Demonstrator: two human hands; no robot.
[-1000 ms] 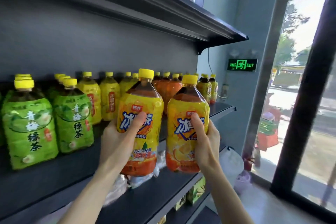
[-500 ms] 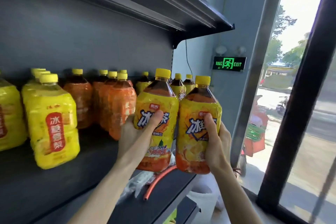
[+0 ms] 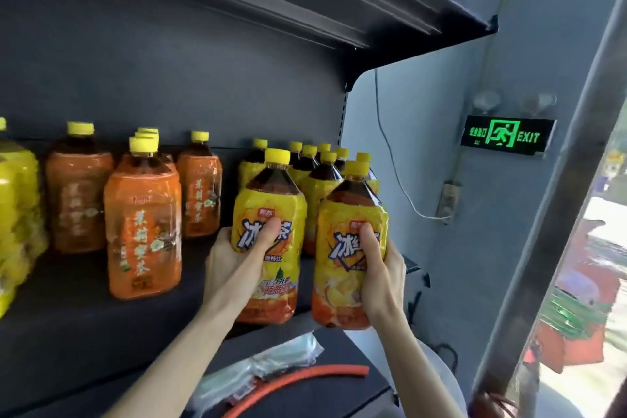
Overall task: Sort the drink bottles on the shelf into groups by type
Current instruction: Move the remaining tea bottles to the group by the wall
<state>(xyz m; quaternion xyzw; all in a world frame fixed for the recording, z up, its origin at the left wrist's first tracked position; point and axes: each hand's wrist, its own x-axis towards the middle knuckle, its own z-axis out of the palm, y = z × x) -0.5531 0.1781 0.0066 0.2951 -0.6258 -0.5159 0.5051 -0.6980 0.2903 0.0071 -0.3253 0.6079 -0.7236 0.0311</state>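
Yellow-labelled plastic iced-tea bottle (image 3: pixel 271 200) is clasped in the curled fingers of the left hand (image 3: pixel 234 261), its twin bottle (image 3: pixel 349 214) in those of the right hand (image 3: pixel 380 268), both near the front edge of the dark metal shelf (image 3: pixel 84 332). Just behind the fingers stands a matching yellow group (image 3: pixel 315 187). This looks like the placing step: set both down against that group.

On the dark metal shelf (image 3: pixel 84 322), orange-wrapped tea bottles (image 3: pixel 142 231) stand left of the yellow-wrapped iced-tea bottles (image 3: pixel 317 200) clustered at its right end.

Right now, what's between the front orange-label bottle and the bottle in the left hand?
Head view: bare dark shelf and the left hand gripping its yellow-label bottle. A second orange-label bottle stands farther back, behind the gap.
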